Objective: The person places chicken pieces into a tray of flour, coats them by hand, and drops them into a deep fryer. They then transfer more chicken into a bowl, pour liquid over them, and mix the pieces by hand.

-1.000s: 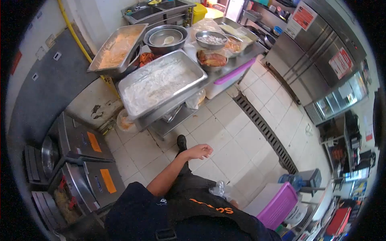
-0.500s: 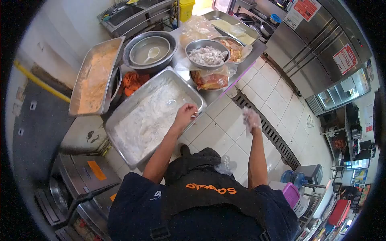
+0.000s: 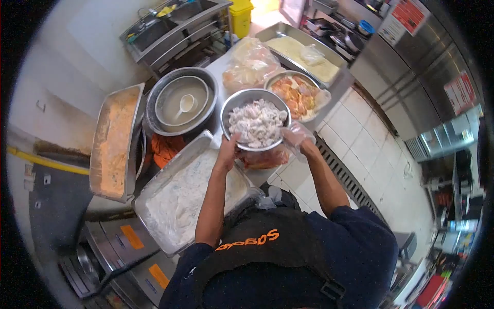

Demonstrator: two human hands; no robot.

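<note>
Steel bowl [image 3: 256,119] of pale raw meat pieces, standing on the bench [image 3: 222,66] just beyond the flour tray [image 3: 191,193]. The left hand [image 3: 227,147] gripped the bowl's near rim, fingers closed on it. The right hand [image 3: 296,137], in a thin plastic glove, met the rim on the opposite side; whether its fingers were curled on the rim or only pressed against it could not be told. Behind the bowl sat a second bowl of orange-marinated pieces [image 3: 297,94] and a bag [image 3: 249,61]; to its left, nested bowls holding a ladle [image 3: 181,101].

Likely hazards, as judged: the heaped bowl could tip if lifted unevenly, spilling meat onto the floor [image 3: 370,149]; the glove could slip on wet steel; the bowl could knock the tray's raised corner.
</note>
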